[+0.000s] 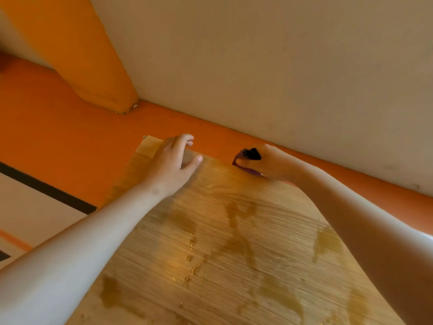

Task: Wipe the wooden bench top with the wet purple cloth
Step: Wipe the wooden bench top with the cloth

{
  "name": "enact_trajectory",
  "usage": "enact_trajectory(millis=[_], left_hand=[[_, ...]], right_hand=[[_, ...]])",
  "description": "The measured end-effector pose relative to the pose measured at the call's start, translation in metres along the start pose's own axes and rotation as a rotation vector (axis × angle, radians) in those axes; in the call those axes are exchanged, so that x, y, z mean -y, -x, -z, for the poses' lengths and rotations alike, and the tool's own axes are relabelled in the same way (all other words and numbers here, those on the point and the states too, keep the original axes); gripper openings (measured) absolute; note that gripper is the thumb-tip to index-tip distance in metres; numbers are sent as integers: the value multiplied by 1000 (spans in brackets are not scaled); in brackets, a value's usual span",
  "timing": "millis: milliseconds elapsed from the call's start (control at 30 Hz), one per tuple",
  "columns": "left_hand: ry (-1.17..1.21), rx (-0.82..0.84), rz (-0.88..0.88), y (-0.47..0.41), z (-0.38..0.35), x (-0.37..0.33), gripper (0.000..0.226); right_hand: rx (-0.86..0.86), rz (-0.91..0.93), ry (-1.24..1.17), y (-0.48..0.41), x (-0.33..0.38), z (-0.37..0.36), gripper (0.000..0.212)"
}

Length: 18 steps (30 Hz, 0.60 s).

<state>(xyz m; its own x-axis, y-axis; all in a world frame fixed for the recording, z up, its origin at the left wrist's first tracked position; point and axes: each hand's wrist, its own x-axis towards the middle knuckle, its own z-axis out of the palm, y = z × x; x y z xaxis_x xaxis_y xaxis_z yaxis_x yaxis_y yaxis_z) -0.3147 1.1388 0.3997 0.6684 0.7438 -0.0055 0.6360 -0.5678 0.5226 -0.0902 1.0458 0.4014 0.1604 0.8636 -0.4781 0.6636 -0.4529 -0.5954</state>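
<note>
The wooden bench top [222, 242] fills the lower middle of the head view and carries wet streaks and small drops. My right hand [269, 164] is at the bench's far edge, closed on the bunched purple cloth [248, 156], which presses on the wood there. My left hand [174, 160] lies flat near the far left corner, its fingers curled over the far edge. It holds nothing.
An orange floor [58, 137] runs beyond the bench's far and left edges. A pale wall [281, 66] rises behind it, with an orange pillar [77, 55] at the upper left. A black strip [46, 188] crosses the floor at left.
</note>
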Motion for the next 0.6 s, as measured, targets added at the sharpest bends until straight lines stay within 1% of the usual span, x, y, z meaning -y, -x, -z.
enact_trajectory(millis=[67,133,233,267,433,600], left_hand=[[-114,-49,21,7,16,22,53],[-198,-90,93,19,26,45,59],[-128,-110,256,34,24,59,70],[-102,-109,281,34,22,60,71],[-95,-158,255,33,19,64,73],[-130,-176,203,36,15,69,74]], right_hand=[[-25,-6,-10,0,-1,-1,36],[-88,23,31,-6,6,-8,35],[-151,96,78,-22,28,-23,35],[-155,122,86,-29,37,-28,35],[-139,207,48,-69,87,-44,35],[-101,246,-33,-102,135,-62,35]])
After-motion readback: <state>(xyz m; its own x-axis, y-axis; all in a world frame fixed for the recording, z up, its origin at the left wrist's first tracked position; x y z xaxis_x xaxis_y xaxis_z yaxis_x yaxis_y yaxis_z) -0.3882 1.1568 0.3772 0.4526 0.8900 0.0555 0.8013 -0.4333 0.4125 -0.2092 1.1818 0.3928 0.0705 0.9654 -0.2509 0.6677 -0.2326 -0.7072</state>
